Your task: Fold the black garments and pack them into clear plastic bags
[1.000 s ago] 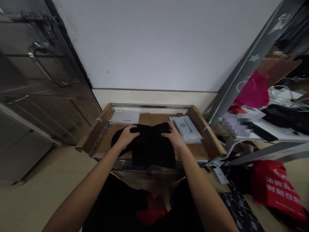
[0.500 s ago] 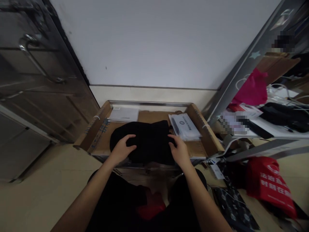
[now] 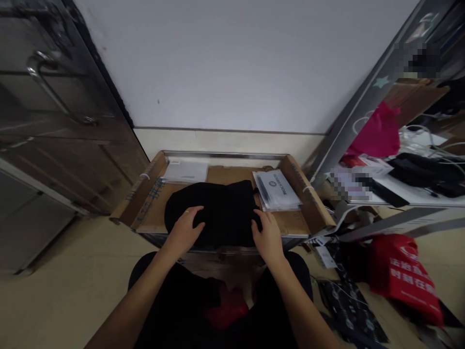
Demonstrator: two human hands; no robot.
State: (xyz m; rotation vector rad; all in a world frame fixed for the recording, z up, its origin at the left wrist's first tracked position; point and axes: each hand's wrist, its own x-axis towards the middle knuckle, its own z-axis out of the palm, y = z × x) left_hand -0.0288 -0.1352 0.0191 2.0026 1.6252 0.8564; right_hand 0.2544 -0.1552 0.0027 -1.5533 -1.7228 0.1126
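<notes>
A black, soft-looking cloth item (image 3: 221, 208) lies flat across the front of a cardboard-lined tray (image 3: 148, 208); its exact kind I cannot tell. My left hand (image 3: 186, 228) rests on its left part, thumb and fingers apart, a ring on one finger. At the item's right edge is my right hand (image 3: 267, 232), fingers curved and spread, touching the cloth. Neither hand grips it. Behind the cloth on the right lie white plastic packets (image 3: 278, 189) with dark lettering. A flat white packet (image 3: 187, 171) lies at the back left of the tray.
A metal door with a handle (image 3: 60, 92) stands at the left. On the right, a white shelf (image 3: 410, 186) holds a pink bag (image 3: 379, 128), cables and dark items. A red bag (image 3: 407, 276) with white lettering sits below. A pale wall (image 3: 240, 63) rises behind the tray.
Both hands have shifted slightly toward me, the right one down along the cloth's right edge. The cloth looks flatter and stays in nearly the same place.
</notes>
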